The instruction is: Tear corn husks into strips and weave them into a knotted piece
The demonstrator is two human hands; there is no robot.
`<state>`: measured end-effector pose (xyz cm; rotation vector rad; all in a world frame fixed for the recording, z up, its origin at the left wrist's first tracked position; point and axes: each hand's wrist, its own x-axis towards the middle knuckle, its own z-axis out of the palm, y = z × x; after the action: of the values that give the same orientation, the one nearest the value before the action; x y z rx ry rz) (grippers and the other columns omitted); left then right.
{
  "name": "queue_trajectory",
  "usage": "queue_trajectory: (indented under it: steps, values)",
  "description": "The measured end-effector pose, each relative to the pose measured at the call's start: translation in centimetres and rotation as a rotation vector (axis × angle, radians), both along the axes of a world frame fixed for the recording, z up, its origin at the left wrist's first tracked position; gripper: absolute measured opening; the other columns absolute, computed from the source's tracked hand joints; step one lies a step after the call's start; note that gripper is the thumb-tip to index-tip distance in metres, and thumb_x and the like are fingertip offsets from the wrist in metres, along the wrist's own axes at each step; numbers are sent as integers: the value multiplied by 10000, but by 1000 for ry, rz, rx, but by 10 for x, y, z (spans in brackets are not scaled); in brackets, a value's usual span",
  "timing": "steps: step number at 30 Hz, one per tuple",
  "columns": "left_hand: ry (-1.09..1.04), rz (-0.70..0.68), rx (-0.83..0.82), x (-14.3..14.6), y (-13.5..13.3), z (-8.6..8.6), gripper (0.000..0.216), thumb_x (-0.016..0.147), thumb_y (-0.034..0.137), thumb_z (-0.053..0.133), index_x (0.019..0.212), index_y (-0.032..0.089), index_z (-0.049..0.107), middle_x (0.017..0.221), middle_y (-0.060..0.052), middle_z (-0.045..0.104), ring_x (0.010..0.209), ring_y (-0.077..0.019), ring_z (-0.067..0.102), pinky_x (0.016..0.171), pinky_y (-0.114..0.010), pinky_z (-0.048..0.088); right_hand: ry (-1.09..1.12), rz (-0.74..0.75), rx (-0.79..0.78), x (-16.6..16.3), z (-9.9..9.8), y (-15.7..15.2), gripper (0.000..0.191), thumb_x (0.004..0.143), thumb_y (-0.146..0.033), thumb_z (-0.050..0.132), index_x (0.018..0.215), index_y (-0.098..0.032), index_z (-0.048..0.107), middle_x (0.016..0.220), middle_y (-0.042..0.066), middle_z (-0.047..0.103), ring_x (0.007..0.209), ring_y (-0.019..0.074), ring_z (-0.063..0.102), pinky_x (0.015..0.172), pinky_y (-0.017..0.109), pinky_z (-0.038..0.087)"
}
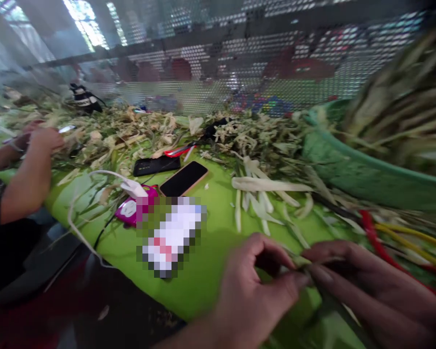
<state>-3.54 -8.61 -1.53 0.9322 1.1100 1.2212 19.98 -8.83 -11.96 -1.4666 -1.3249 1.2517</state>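
My left hand (256, 291) and my right hand (363, 286) meet low in the picture over a bright green table (203, 271). Both pinch a thin green stalk (305, 261) between thumb and fingers. The stalk runs on under my right hand. Pale peeled strips (265, 186) lie on the table just beyond my hands. The picture is smeared by motion.
A green basket (352, 169) heaped with stalks stands at right. Husk scraps (131, 128) cover the far table. A phone (183, 178), a black case (156, 165) and a pink device (131, 209) with a white cable lie centre-left. Another person's arm (25, 179) works at left. Red and yellow cords (392, 240) lie at right.
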Motion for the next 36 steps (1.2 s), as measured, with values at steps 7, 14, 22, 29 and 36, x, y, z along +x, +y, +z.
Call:
queue_trajectory:
  steps: [7,14,22,29,36]
  values:
    - [-30,-88,-64,4,11,8,190,715,224,730,760,170,554,684,27,545,628,-85,504,601,-206,417,306,173,-138,-76,134,33,245,732,-404,750,902,-247,671,810,25,652,714,173,584,626,265,477]
    - [21,-125,18,21,20,22,178,730,228,718,770,167,554,699,31,544,637,-80,521,622,-207,447,363,186,-25,-48,127,35,193,742,-311,737,889,-214,659,765,23,630,716,165,561,637,268,453]
    - [51,-171,90,40,33,30,154,812,302,662,842,159,612,776,1,601,702,-101,591,703,-230,501,470,177,28,-28,131,49,179,768,-305,723,899,-207,652,816,20,634,758,162,589,697,274,465]
    - [131,-253,152,52,46,31,181,860,338,603,924,175,647,858,-17,627,759,-111,616,751,-245,503,542,126,29,-12,128,58,229,717,-308,763,899,-214,660,810,14,656,735,160,600,685,278,464]
    - [173,-243,159,62,60,28,187,804,324,671,840,167,575,742,21,572,644,-87,590,641,-223,499,526,131,65,-2,124,61,204,727,-300,751,886,-205,665,781,10,644,736,155,565,686,266,438]
